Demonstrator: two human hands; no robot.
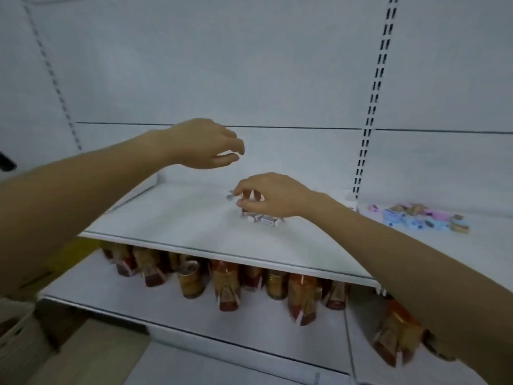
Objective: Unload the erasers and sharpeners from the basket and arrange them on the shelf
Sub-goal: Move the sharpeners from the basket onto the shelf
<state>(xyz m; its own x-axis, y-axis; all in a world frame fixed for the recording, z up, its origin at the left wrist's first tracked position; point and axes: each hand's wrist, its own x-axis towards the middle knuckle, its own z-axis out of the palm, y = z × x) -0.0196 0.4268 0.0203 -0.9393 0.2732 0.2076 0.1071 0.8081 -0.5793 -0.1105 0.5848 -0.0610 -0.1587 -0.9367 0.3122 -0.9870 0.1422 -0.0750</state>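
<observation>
Erasers (265, 218) lie clustered mid-shelf (166, 218), under the right hand (273, 195), whose fingers (243, 188) curl down and pinch one small piece. The left hand (205, 145) hovers above, loose, holding nothing. The tidy play looks like this: set each one square against its neighbour without nudging the cluster.

Cannot tell erasers from sharpeners in the blurred white cluster (263, 218) half hidden by the right hand (273, 194), nor in the smeared pastel heap (416, 218) further right.
</observation>
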